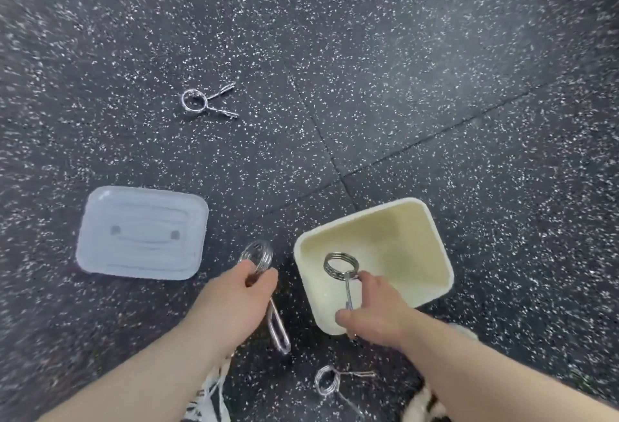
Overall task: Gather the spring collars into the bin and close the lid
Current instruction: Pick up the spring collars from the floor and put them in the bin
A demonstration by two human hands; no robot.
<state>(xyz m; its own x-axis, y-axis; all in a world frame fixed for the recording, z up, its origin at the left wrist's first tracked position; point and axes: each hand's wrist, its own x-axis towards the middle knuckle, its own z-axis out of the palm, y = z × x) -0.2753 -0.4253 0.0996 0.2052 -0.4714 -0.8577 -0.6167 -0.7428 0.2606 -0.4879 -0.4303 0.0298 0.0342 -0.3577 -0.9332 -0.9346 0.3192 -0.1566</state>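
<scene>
An open cream bin (432, 240) sits on the floor at lower right. My right hand (375, 314) is shut on a steel spring collar (340, 265) and holds it over the bin's inside. My left hand (234, 301) grips a second spring collar (259, 255) just left of the bin, above the floor. The pale blue lid (140, 234) lies flat on the floor to the left. One loose collar (197, 101) rests on the floor farther away. Another loose collar (328, 381) lies near the bottom edge between my forearms.
The floor (402, 69) is dark speckled rubber tiling with seams crossing at the middle. White shoes and laces (207, 391) show at the bottom edge below my arms.
</scene>
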